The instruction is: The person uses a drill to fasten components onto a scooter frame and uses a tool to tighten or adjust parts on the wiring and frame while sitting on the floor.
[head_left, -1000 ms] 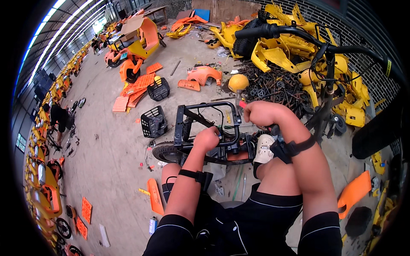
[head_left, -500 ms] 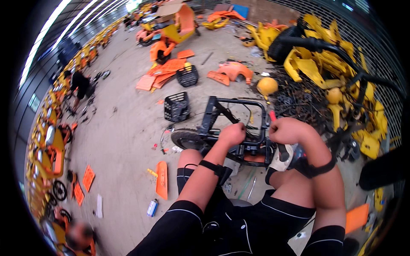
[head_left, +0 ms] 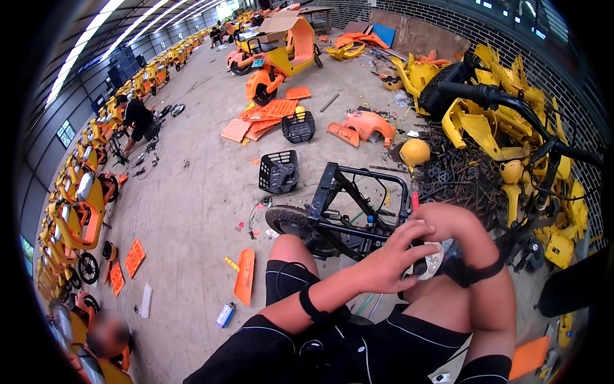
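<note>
A stripped black scooter frame with a small wheel lies on the concrete in front of my knees. My left hand reaches across with fingers spread and rests on a round grey-white part at the frame's near right end. My right hand is bent down at the wrist just above that part. It is closed around a red-handled tool whose handle sticks up beside the frame's rear bar. The tool's tip is hidden. Both wrists wear black straps.
Two black baskets and orange panels lie beyond the frame. A yellow shell, dark scrap metal and yellow body parts pile up at right. An orange panel and spray can lie left. A person crouches by parked scooters.
My left hand has left the frame's tube and moved right onto the grey-white part, next to my right hand. The view has swung, so the frame sits lower and more central.
</note>
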The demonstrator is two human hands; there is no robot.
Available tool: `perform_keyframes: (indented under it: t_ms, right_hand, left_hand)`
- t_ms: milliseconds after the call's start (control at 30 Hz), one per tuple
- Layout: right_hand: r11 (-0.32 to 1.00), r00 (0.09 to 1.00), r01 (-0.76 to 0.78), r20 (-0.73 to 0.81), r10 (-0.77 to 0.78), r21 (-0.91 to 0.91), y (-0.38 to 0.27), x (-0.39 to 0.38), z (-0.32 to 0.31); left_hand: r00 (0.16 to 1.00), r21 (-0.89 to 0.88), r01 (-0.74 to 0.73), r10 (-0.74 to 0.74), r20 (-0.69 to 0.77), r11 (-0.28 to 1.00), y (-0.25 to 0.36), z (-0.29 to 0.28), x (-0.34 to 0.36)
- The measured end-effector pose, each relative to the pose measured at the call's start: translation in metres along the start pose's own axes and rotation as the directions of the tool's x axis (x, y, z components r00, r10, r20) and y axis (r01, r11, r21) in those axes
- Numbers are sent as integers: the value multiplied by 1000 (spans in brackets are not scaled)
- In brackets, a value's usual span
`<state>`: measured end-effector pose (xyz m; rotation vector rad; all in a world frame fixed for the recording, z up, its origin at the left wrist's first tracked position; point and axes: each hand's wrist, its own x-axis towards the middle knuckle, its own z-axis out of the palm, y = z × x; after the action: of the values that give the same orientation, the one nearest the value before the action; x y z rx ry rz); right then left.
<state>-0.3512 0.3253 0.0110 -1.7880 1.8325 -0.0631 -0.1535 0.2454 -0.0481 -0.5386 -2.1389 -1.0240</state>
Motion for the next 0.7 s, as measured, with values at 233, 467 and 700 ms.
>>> perform_keyframes:
  t_ms: [233,467,700]
  right_hand:
    - [990,999,-17,39,12,140,20,-3,-14]
    - [805,932,-348,83,353,480,5,-15,-25]
    - [883,776,-378,-424,466,278,31,-9,-19]
  left_hand:
    - [937,72,-172,185,-296,983,-17,29,30]
    - [911,19,-224,217,-350,974,-30,31,55]
    - [926,-186,-151,73,-371,971,-33,37,52]
